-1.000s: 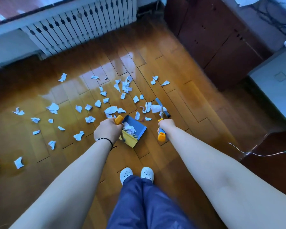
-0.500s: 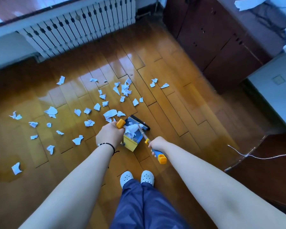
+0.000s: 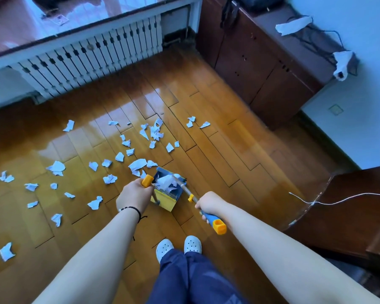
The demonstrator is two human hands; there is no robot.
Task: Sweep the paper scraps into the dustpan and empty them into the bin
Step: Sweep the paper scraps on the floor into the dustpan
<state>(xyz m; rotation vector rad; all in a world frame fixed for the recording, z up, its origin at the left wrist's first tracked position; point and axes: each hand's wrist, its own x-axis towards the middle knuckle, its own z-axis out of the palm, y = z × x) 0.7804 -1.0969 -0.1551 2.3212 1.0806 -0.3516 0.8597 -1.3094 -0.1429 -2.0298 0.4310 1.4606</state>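
My left hand (image 3: 133, 195) grips the orange-tipped handle of a blue and yellow dustpan (image 3: 165, 199) standing on the wooden floor. White paper scraps (image 3: 166, 182) lie heaped inside it. My right hand (image 3: 208, 202) holds the broom handle (image 3: 213, 220), blue with an orange end. The broom's shaft runs up-left to the dustpan's mouth, and its head is mostly hidden behind the scraps. Several loose paper scraps (image 3: 138, 164) lie scattered on the floor to the left of and beyond the dustpan. No bin is in view.
A white radiator (image 3: 92, 55) runs along the far wall. Dark wooden cabinets (image 3: 261, 69) stand at the right. A dark piece of furniture (image 3: 349, 211) with a white cable (image 3: 338, 200) sits near right. My white shoes (image 3: 178, 246) are just behind the dustpan.
The broom swept from the right of the dustpan into its mouth, pushing the nearby scraps in. My right hand drew back toward me. The dustpan and left hand stayed put.
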